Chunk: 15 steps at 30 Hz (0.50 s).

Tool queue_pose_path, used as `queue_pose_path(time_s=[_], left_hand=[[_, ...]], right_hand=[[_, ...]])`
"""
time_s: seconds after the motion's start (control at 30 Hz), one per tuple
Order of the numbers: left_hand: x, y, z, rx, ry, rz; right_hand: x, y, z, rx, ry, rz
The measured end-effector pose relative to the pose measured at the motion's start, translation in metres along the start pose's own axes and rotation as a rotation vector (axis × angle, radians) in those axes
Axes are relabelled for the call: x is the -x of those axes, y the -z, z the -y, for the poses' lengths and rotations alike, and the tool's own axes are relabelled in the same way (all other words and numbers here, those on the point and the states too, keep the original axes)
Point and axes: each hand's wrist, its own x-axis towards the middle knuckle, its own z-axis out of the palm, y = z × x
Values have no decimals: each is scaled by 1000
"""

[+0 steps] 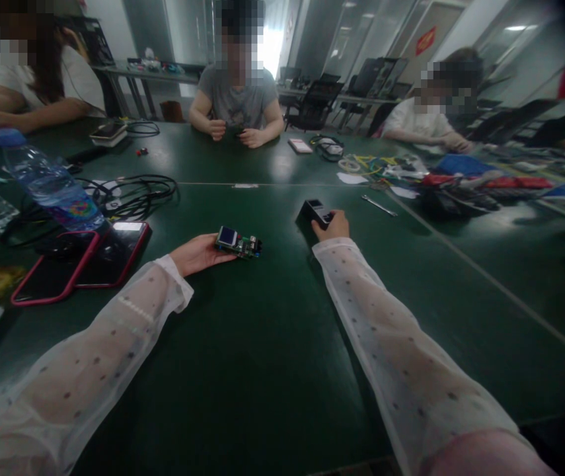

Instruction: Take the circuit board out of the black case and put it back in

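My left hand holds a green circuit board with a small screen, just above the table or resting on it; I cannot tell which. The board's screen side faces up, and the fingers reach beneath it. To the right, my right hand is closed around the near end of a small black case with openings in its face. The case and the board are apart, with green tabletop between them. Sheer dotted sleeves cover both my forearms.
Two red-edged phones lie at left beside a tilted water bottle and coiled black cables. A wrench lies beyond my right hand. Wires and bags are heaped at far right. A person sits opposite; others sit either side.
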Motion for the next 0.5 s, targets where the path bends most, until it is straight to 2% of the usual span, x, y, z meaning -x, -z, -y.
queue_pose_path(time_s=[0.23, 0.5], left_hand=[[0, 2, 0, 6, -1, 23], [0, -2, 0, 28, 5, -25]], right_hand=[[0, -2, -2, -26, 13, -15], [-1, -2, -1, -16, -2, 1]])
